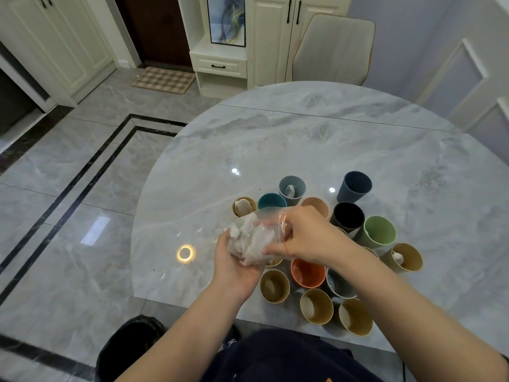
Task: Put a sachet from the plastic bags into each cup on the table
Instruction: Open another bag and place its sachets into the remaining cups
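L hand (234,260) cups the clear plastic bag (256,238) of white sachets from below, fingers curled round it; R hand (305,235) pinches the bag's mouth w/ fingers tucked in. Cups (308,272) cluster just under & beyond the grip on the marble table (303,139), some w/ a sachet (243,206) inside.

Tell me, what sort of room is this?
Probably a home dining area near the entrance: a round marble-look table with an upholstered chair, cream cabinets, and a doormat before a dark door.
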